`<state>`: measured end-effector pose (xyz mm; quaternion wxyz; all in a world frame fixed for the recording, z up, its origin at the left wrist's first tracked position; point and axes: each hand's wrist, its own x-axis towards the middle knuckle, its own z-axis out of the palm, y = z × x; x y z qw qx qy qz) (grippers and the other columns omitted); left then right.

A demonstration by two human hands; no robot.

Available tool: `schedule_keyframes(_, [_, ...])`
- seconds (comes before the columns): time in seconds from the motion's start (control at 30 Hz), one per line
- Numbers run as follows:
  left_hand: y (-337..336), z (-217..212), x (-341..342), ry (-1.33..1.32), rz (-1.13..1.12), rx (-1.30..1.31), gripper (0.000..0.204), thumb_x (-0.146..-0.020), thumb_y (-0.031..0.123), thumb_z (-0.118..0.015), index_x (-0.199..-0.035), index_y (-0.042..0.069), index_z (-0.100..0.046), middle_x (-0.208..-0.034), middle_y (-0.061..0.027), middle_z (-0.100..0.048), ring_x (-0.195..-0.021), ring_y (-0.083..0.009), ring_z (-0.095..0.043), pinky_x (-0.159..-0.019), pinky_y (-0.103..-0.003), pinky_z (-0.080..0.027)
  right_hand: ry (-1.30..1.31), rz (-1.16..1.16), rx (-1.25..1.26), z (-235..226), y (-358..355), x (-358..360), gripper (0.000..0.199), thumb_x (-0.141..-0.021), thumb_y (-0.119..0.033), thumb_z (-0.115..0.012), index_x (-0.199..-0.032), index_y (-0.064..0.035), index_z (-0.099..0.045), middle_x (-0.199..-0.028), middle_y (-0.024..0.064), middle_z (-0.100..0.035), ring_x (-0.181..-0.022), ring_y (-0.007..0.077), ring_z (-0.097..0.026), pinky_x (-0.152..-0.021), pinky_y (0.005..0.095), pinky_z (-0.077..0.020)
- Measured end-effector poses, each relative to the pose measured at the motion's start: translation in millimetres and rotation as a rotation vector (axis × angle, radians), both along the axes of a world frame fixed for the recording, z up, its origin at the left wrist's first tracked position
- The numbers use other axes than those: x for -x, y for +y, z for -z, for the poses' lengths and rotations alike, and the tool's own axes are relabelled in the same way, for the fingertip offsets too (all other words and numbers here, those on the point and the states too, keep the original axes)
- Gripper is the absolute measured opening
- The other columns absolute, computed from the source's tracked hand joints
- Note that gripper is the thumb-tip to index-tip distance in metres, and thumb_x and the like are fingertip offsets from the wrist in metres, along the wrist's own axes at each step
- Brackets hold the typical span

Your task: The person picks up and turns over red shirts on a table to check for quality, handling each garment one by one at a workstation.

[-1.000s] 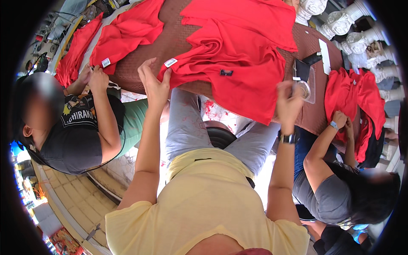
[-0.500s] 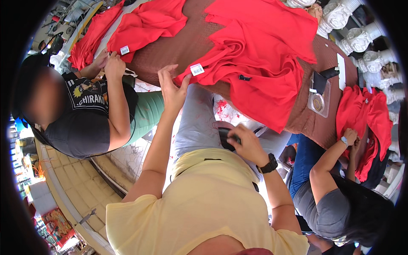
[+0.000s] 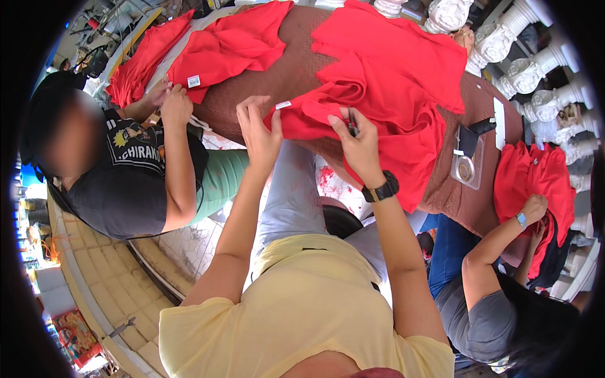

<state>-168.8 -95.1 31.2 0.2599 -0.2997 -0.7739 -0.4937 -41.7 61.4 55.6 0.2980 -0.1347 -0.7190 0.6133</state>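
Observation:
A red garment (image 3: 391, 120) is spread over the near part of the brown-covered table, its front hanging past the edge. Its left corner, with a white tag (image 3: 283, 105), reaches my left hand (image 3: 260, 135). That hand is curled at this corner, thumb against the cloth, and seems to grip it; some fingertips are hidden. Over the middle of the garment, my right hand (image 3: 360, 142), with a black watch on its wrist, is closed round a small dark object (image 3: 353, 124). Its kind is too small to make out.
To the left, a person in black handles another tagged red garment (image 3: 230, 47). A person on the right works on red cloth (image 3: 535, 179). A clear plastic case (image 3: 467, 165) lies on the table's right side. White ornate columns (image 3: 507, 34) stand behind.
My right hand has moved up from my lap to the garment and closed on the small dark object that lay there. The white tag at my left hand has tilted.

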Motion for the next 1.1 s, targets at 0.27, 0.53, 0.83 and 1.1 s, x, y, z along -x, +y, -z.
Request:
schedule_keyframes(0.27, [50.4, -56.3, -48.2, 0.075, 0.456, -0.087, 0.036, -0.079, 0.008, -0.080, -0.110, 0.001, -0.064, -0.104, -0.0138, -0.063, -0.091, -0.0251, -0.060, -0.078, -0.034, -0.050, 0.054, 0.008, -0.035, -26.2, 20.9, -26.2, 0.021, -0.094, -0.011, -0.068, -0.109, 0.0046, -0.066, -0.083, -0.0007, -0.057, -0.074, 0.0058, -0.046, -0.067, 0.0224, -0.0400])
schedule_keyframes(0.53, [92.3, -25.4, -77.7, -0.739, 0.811, -0.321, 0.010, -0.095, 0.009, -0.067, -0.098, 0.000, -0.065, -0.083, -0.0026, -0.063, -0.078, -0.0108, -0.060, -0.074, -0.025, -0.050, -0.085, 0.113, -0.236, -25.1, 39.4, -70.4, 0.021, -0.091, -0.005, -0.068, -0.110, 0.0039, -0.067, -0.078, -0.0002, -0.049, -0.068, 0.0073, -0.041, -0.060, 0.0235, -0.0344])
schedule_keyframes(0.83, [107.3, 8.0, -103.9, -0.989, 0.837, -0.396, 0.011, -0.100, 0.011, -0.061, -0.096, 0.001, -0.061, -0.088, -0.0029, -0.063, -0.082, -0.0085, -0.058, -0.077, -0.025, -0.049, -0.131, 0.391, -0.344, -15.5, 32.9, -88.8, 0.020, -0.097, -0.014, -0.063, -0.107, 0.0030, -0.065, -0.077, 0.0023, -0.049, -0.063, 0.0100, -0.042, -0.058, 0.0268, -0.0357])
schedule_keyframes(1.1, [101.4, 9.6, -107.2, -0.916, 0.817, -0.375, 0.008, -0.098, 0.004, -0.060, -0.092, -0.001, -0.060, -0.083, -0.0024, -0.063, -0.078, -0.0076, -0.056, -0.075, -0.024, -0.048, -0.360, 0.076, 0.274, -11.4, 23.5, -92.5, 0.045, -0.105, -0.034, -0.044, -0.081, 0.0003, -0.059, -0.062, 0.0002, -0.043, -0.056, 0.0086, -0.040, -0.051, 0.0287, -0.0318])
